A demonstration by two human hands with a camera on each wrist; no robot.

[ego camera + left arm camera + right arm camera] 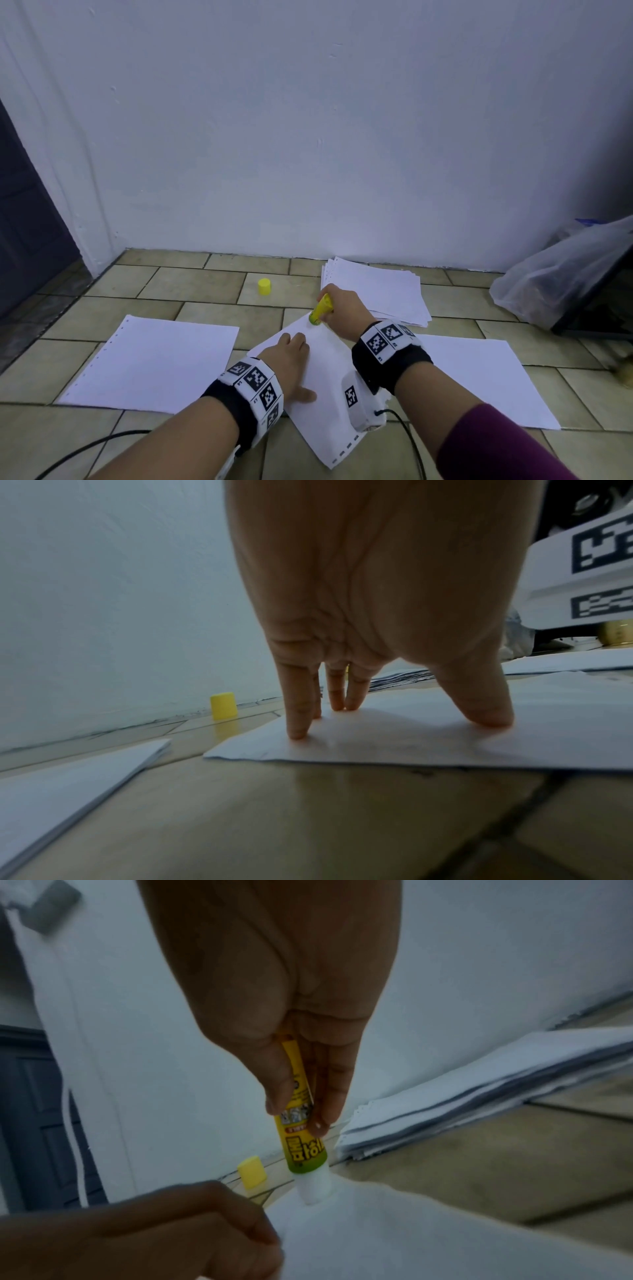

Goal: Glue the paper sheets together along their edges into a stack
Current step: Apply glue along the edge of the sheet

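Gluing the far corner of the middle sheet on the tiled floor.

To your left lies a loose sheet point(150, 363) and, further back, the yellow cap point(264, 286). Your left hand point(289, 366) presses spread, straight fingers on the middle sheet point(329, 387); keep them there, since thin paper slides and buckles easily. Your right hand point(342, 308) pinches the glue stick point(320, 310), its tip on the sheet's far corner. Work lightly along the edge. The paper pile point(376, 291) lies just beyond; another sheet point(479, 377) lies right.
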